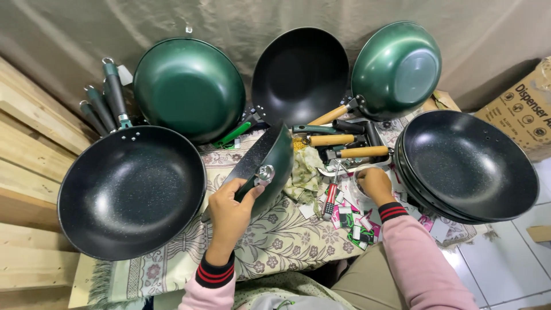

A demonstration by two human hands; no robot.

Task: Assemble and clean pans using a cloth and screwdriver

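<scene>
Pink sleeves with red-and-black cuffs reach up from the bottom edge. Left hand (229, 213) is closed around the lower rim of a green pan (268, 166) held on edge over the cloth (275, 241), with the thumb by its metal handle stub (264, 174). Right hand (374, 185) rests curled among small labels (353, 221), beside a red-handled screwdriver (329, 201); whether it grips anything I cannot tell. Loose wooden handles (344, 146) lie just beyond.

Around stand a black wok (132, 192) at left, a stack of dark woks (468, 166) at right, and 3 more propped against the drape behind (2 green, 1 black). A cardboard box (525, 106) sits far right; wooden planks (28, 149) are at left, white floor tiles at lower right.

The held pan's long axis runs from lower left to upper right, its dark inside facing left.
</scene>
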